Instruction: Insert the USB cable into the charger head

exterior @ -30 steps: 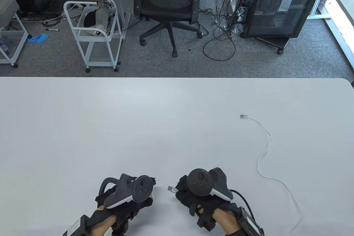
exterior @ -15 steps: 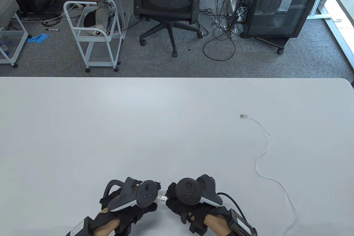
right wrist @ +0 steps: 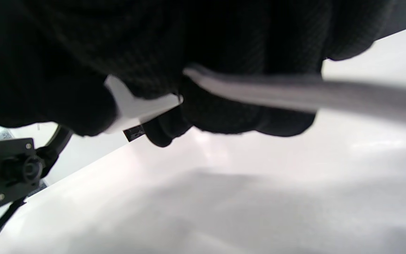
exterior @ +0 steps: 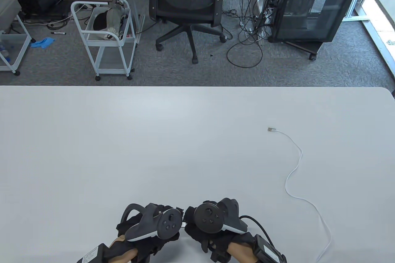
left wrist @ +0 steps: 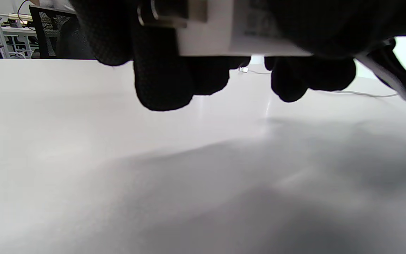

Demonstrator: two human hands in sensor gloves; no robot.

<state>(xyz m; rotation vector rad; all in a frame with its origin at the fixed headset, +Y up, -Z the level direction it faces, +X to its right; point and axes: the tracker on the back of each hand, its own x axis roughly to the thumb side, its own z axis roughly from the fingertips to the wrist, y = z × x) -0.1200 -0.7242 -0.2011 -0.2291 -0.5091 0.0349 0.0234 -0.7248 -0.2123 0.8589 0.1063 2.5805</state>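
Fingers [left wrist: 162, 84] of my left hand [exterior: 154, 229] grip the charger head [left wrist: 231, 38]; right hand [exterior: 209, 229] pinches the USB cable [exterior: 296, 179] plug against it, above the worktop [exterior: 154, 139].

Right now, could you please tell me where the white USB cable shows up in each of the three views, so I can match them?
Table view: white USB cable snakes across the white table on the right, loose plug far, near end running to the right hand.
Left wrist view: thin line at upper right, loose plug behind the fingers.
Right wrist view: blurred band across the upper frame.
Shared landmark: the table.
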